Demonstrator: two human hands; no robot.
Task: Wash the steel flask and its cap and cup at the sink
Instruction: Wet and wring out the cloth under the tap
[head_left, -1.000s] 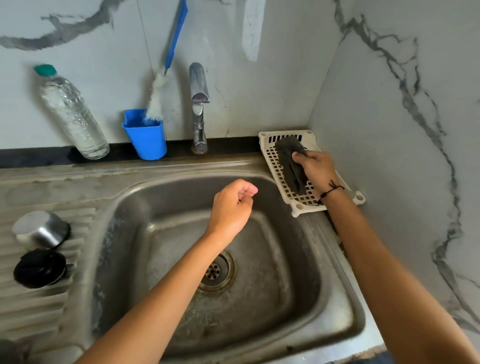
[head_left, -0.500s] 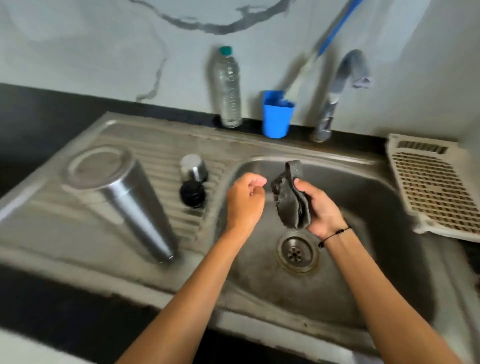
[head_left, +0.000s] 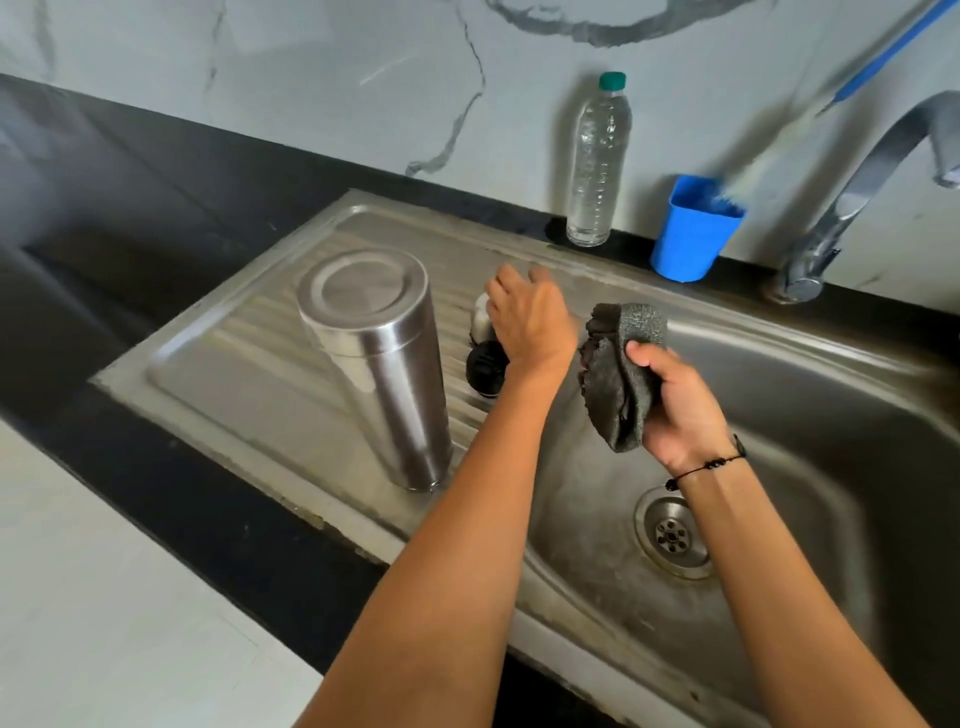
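Reaching over the ribbed draining board (head_left: 270, 358), the person's left hand (head_left: 532, 319) hovered with its fingers loosely spread and holding nothing, directly above the small steel cup (head_left: 480, 322) and the black cap (head_left: 485, 368), both of which it partly hid. Whether the hand touched either one could not be told. The right hand (head_left: 680, 410) was closed around a dark grey scrubbing pad (head_left: 621, 374), folded and bunched, held over the left part of the sink basin (head_left: 810, 395). The flask (head_left: 382, 358) stood on the draining board mouth down, just left of the cup and cap and apart from both hands. Judged from this, the washing had barely begun: no water ran from the tap (head_left: 852, 197), no suds showed on any of the three pieces, the basin looked dry around the drain (head_left: 674, 535), and nothing had been brought into the basin yet. What seemed done was only the fetching of the pad (the scrubbing tool was in hand, at least). Left to do, by the look of it, were picking up the first small piece, wetting and scrubbing it, then the other piece and the flask, and rinsing all three. A clear plastic bottle (head_left: 597, 161) and a blue cup holding a brush (head_left: 693, 228) stood against the wall, untouched.
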